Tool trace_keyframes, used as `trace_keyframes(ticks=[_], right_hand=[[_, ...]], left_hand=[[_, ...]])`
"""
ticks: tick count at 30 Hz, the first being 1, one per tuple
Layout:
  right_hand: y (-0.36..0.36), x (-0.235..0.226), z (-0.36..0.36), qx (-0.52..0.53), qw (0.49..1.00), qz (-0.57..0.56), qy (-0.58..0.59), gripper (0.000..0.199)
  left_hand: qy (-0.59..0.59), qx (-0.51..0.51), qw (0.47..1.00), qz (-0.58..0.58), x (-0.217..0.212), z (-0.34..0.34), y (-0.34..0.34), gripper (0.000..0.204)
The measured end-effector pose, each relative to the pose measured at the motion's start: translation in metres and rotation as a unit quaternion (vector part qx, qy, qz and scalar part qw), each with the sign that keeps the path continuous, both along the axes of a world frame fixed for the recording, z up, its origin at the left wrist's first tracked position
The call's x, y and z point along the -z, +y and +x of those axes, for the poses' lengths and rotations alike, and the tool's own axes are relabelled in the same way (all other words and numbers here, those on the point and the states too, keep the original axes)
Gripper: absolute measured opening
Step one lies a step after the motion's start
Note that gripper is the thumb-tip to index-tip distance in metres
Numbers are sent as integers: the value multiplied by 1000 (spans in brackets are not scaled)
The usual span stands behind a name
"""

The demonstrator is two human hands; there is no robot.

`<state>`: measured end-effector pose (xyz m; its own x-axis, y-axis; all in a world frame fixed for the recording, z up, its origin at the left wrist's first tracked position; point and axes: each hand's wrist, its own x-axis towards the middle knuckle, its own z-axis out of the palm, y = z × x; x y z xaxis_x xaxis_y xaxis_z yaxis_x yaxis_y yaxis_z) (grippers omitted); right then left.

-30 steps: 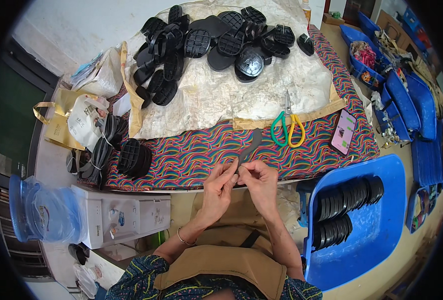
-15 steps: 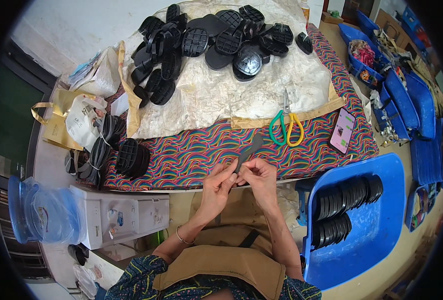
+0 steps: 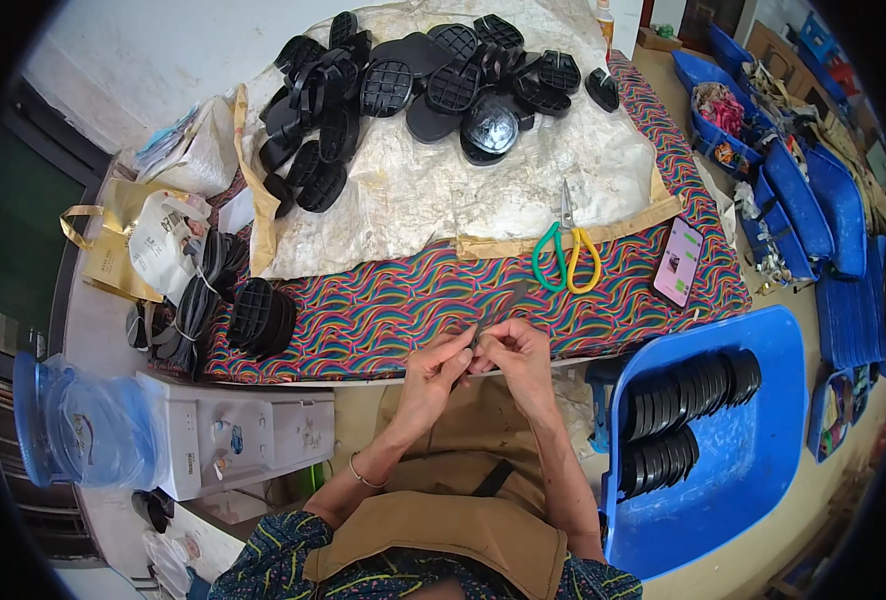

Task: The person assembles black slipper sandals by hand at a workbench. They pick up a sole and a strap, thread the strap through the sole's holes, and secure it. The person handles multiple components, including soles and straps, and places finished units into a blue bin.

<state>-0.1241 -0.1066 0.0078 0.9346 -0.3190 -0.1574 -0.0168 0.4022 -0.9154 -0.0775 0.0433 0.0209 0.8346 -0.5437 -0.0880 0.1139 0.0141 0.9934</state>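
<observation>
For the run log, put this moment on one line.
left hand: pinching dark strip | right hand: pinching same strip | scissors: lying untouched | phone: lit, right of scissors

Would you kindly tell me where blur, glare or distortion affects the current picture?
Head view: the dark strip is smeared, while the left hand and right hand look clearer; head view: glare whitens the round black piece; head view: the table bows along its front edge.

There are 2 hands point(image 3: 433, 384), 1 dark strip point(image 3: 501, 304), 1 pair of scissors point(image 3: 567, 225), 1 phone point(image 3: 677, 263) and 1 gold bag point(image 3: 110, 258).
</observation>
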Motion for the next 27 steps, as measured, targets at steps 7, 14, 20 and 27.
trace_keyframes(ticks=[7,14,20,27], right_hand=[[2,-11,-5,15,999,-28,-14,10],[2,-11,-5,13,995,-103,12,12],[4,-7,-4,19,994,-111,12,8],[3,9,-2,20,997,-80,-9,6]], left_hand=[[-50,-4,997,55,-12,-1,-1,35],[-179,-23,981,76,-8,-3,-5,38],[-213,-23,971,104,-8,-3,-6,37],[-172,-14,982,80,-3,0,-6,34]])
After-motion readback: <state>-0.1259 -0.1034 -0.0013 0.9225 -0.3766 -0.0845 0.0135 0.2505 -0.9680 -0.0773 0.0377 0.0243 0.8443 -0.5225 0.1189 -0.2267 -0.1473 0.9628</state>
